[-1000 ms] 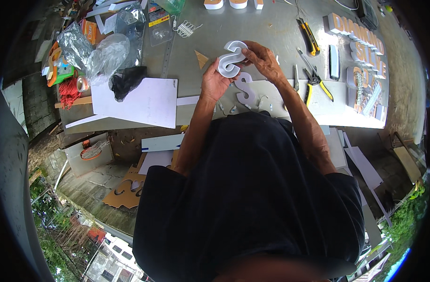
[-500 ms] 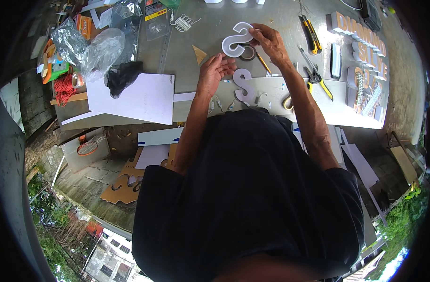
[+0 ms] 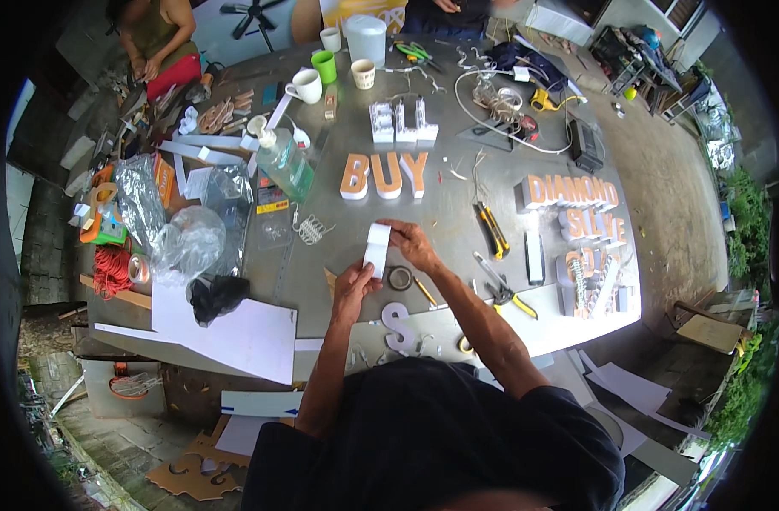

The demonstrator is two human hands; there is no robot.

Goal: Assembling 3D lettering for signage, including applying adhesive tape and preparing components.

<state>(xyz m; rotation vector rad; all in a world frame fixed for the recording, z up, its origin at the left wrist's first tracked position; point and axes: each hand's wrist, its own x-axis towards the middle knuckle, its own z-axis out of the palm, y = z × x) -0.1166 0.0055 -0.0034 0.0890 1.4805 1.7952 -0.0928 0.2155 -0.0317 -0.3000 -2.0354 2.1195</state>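
Observation:
A white S-shaped channel letter is held up above the metal table, its smooth side wall facing me. My left hand pinches its lower end between thumb and fingers. At its upper end my right hand grips with thumb and fingertips. Just below the hands lie a roll of dark tape and a pencil. Closer to my body, a flat white S-shaped piece rests on the table among small wired light modules. The letter's hollow side is turned out of sight.
Finished tan-faced letters stand ahead, more at right. A yellow cutter and wire strippers lie right. Left are a pump bottle, plastic bags and a white sheet. Another person sits far left.
The view has tilted up and shows more table. The letter has been turned from its hollow side to its side wall. My left hand, open and apart before, now grips it too.

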